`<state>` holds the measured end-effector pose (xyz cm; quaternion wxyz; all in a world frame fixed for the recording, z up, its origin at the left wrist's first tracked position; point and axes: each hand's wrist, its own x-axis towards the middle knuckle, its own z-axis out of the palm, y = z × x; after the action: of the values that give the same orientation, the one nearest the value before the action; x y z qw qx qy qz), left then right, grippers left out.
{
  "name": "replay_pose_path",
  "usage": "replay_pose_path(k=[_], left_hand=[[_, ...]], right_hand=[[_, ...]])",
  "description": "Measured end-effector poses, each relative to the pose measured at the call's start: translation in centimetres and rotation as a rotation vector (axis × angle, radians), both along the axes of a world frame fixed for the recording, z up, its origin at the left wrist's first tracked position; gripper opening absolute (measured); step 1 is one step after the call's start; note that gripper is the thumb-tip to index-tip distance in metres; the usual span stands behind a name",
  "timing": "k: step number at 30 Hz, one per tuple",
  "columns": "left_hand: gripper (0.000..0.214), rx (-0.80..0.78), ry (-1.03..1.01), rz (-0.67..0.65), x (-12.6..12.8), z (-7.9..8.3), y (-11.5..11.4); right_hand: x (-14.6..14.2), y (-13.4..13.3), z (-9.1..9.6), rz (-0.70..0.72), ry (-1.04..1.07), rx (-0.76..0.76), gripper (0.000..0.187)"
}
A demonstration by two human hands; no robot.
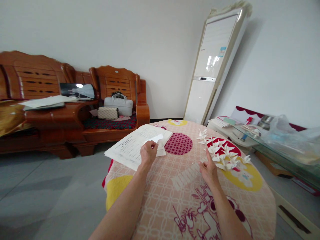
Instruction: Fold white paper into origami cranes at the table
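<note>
Left of the round maroon checked patch [178,144] on the pink patterned cloth [160,190], a small white paper piece [157,137] is pinched by the left hand [148,152] over printed white sheets [127,145]. Right of that patch, the right hand [210,170], forefinger extended, is held beside folded white paper cranes [226,156]; whether anything is gripped cannot be told

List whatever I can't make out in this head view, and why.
All in the head view:
Printed sheets: text too small and blurred.
White paper slip: partly hidden by left hand.
Right hand: its back hides the palm and any grip.
Air conditioner: foot hidden behind table.
Wooden sofa: cut off by left edge.
</note>
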<state>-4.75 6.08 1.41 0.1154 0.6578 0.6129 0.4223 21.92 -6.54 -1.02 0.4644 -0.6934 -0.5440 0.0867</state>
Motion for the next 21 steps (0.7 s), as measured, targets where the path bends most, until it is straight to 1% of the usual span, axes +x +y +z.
replay_pose_path(k=[5, 8, 11, 15, 21], left_hand=[[0.017, 0.000, -0.018, -0.016, -0.01, -0.03, 0.08], [0.016, 0.005, -0.028, -0.021, -0.01, -0.02, 0.05], [0.016, 0.019, -0.034, -0.025, -0.01, -0.03, 0.02], [0.016, 0.017, -0.039, -0.024, 0.00, 0.00, -0.02], [0.017, 0.034, -0.046, -0.033, -0.03, -0.12, 0.07]], right_hand=[[-0.05, -0.19, 0.22, -0.027, 0.026, 0.027, 0.078], [0.07, -0.25, 0.24, -0.060, 0.088, 0.054, 0.080], [0.27, -0.18, 0.10, -0.055, 0.149, 0.040, 0.083], [0.32, -0.12, 0.00, -0.041, 0.179, 0.006, 0.083], [0.09, -0.31, 0.41, -0.080, 0.204, 0.052, 0.083]])
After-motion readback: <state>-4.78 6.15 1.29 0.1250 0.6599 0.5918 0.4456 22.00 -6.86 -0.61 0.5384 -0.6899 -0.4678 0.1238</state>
